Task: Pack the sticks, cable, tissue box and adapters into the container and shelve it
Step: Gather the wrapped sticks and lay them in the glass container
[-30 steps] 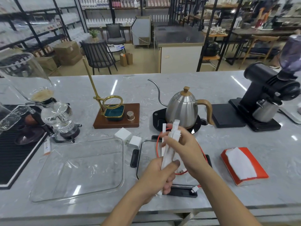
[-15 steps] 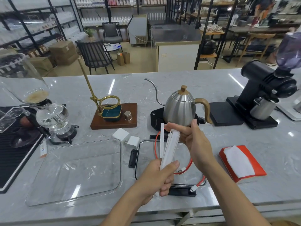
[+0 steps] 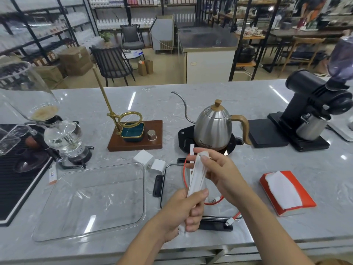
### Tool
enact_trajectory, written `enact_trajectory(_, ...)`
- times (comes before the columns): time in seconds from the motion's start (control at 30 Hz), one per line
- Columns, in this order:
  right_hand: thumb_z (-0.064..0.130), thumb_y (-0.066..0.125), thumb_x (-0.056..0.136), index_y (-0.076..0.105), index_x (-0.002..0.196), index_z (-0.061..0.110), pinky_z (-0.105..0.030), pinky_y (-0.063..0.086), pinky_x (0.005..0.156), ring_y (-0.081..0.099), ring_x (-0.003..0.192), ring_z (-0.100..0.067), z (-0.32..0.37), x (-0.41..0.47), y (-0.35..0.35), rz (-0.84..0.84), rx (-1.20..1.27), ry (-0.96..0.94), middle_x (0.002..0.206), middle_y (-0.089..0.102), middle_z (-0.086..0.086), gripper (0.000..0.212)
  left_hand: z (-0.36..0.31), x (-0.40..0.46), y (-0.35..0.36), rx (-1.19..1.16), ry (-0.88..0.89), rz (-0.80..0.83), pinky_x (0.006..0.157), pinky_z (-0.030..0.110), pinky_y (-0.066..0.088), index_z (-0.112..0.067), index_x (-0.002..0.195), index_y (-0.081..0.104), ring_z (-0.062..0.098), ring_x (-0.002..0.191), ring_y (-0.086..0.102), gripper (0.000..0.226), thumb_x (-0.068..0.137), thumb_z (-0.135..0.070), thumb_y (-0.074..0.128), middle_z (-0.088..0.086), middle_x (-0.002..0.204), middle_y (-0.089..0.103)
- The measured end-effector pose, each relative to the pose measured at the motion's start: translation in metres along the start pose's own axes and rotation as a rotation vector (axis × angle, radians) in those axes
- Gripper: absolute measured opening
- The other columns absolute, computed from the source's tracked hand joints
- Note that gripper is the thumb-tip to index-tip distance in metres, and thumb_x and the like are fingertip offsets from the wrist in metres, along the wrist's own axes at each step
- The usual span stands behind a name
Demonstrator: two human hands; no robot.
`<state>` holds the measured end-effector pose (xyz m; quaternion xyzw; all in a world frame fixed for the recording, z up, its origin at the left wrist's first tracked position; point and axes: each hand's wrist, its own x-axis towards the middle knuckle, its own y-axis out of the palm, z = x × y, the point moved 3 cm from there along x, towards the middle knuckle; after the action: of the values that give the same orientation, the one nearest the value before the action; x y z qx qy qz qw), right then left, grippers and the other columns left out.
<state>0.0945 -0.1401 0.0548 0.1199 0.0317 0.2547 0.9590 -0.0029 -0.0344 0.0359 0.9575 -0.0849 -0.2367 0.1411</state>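
The left hand grips the lower end of a bundle of white paper-wrapped sticks, thumb across the front. The right hand holds the upper end, fingers curled round it; one stick stands higher than the others. Both hands hover over a clear lid with black clips lying on the grey marble worktop. On that lid lies a coiled red cable with white plugs. Left of the lid sits an empty clear rectangular container. Just behind the lid's left corner are two white adapters, touching. Right of the lid lies a red tissue box showing white tissue. Behind the lid stands a steel gooseneck kettle, its lettering too small to read surely.
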Motion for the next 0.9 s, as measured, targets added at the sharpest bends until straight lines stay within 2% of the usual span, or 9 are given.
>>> enact_trajectory(0.1,0.016,0.065,0.085,0.062,0.116,0.001,-0.043,0.055,0.089,0.070,0.099,-0.037,-0.002,0.000,0.007,0.019,-0.003,-0.014,0.102,0.073,-0.020,0.035,0.003,-0.002,0.000,-0.031,-0.050,0.016,0.038,0.019,0.025,-0.017,0.065,0.046,0.009,0.039,0.029,0.037,0.095,-0.034,0.060,0.000,0.053,0.034)
enact_trajectory(0.23,0.004,0.063,0.091,0.061,0.105,-0.002,-0.041,0.055,0.084,0.071,0.093,-0.040,-0.013,0.001,0.014,0.047,-0.080,0.011,0.090,0.072,-0.023,0.016,0.005,-0.005,-0.002,-0.070,-0.076,-0.005,0.040,0.021,0.033,-0.011,0.077,0.052,0.013,0.041,0.037,0.025,0.095,-0.027,0.061,0.003,0.053,0.038)
enact_trajectory(0.33,0.001,0.060,0.093,0.061,0.105,-0.002,-0.040,0.056,0.082,0.071,0.089,-0.033,-0.020,0.000,0.019,0.079,-0.125,0.062,0.092,0.072,-0.025,0.013,0.006,-0.004,-0.004,-0.100,-0.079,-0.057,0.040,0.021,0.033,-0.009,0.084,0.055,0.013,0.041,0.038,0.019,0.094,-0.022,0.062,0.003,0.053,0.039)
enact_trajectory(0.4,0.007,0.060,0.094,0.064,0.108,0.002,-0.038,0.056,0.085,0.071,0.092,-0.030,-0.024,0.003,0.022,0.067,-0.111,0.091,0.099,0.074,-0.020,0.015,0.008,-0.004,-0.006,-0.129,-0.080,-0.101,0.039,0.020,0.031,-0.008,0.086,0.055,0.011,0.040,0.037,0.016,0.094,-0.021,0.062,0.002,0.053,0.038)
enact_trajectory(0.47,0.014,0.056,0.096,0.067,0.108,0.006,-0.037,0.055,0.084,0.069,0.093,-0.028,-0.028,0.009,0.021,-0.012,-0.053,0.118,0.103,0.072,-0.019,0.018,0.008,-0.005,-0.008,-0.177,-0.065,-0.126,0.040,0.021,0.032,-0.007,0.091,0.059,0.012,0.041,0.038,0.016,0.091,-0.023,0.064,0.002,0.054,0.040)
enact_trajectory(0.57,0.013,0.057,0.096,0.069,0.102,0.003,-0.037,0.055,0.079,0.067,0.087,-0.029,-0.034,0.020,0.007,-0.216,0.077,0.179,0.098,0.071,-0.021,0.017,0.008,-0.009,-0.015,-0.273,-0.029,-0.158,0.046,0.025,0.041,-0.004,0.104,0.065,0.014,0.049,0.046,0.027,0.087,-0.025,0.066,0.004,0.060,0.050)
enact_trajectory(0.67,0.009,0.060,0.093,0.067,0.101,0.004,-0.039,0.056,0.079,0.069,0.085,-0.027,-0.042,0.029,-0.012,-0.390,-0.070,0.209,0.095,0.072,-0.017,0.012,0.008,-0.010,-0.021,-0.401,-0.010,-0.181,0.052,0.028,0.052,0.000,0.118,0.065,0.019,0.057,0.058,0.039,0.086,-0.021,0.066,0.008,0.071,0.061)
enact_trajectory(0.77,0.006,0.060,0.091,0.064,0.106,0.007,-0.038,0.056,0.075,0.065,0.077,-0.019,-0.058,0.038,-0.022,-0.496,-0.239,0.202,0.090,0.069,-0.010,0.015,0.009,-0.010,-0.024,-0.568,0.000,-0.161,0.068,0.037,0.060,0.002,0.122,0.065,0.032,0.079,0.069,0.041,0.086,-0.016,0.065,0.019,0.093,0.069)
enact_trajectory(0.9,0.012,0.064,0.086,0.061,0.109,0.009,-0.037,0.053,0.079,0.064,0.079,-0.017,-0.079,0.052,-0.022,-0.487,-0.500,0.245,0.085,0.067,0.000,0.024,0.011,-0.011,-0.029,-0.695,0.024,-0.170,0.082,0.043,0.059,0.000,0.117,0.069,0.036,0.089,0.070,0.039,0.084,-0.022,0.064,0.021,0.106,0.069)
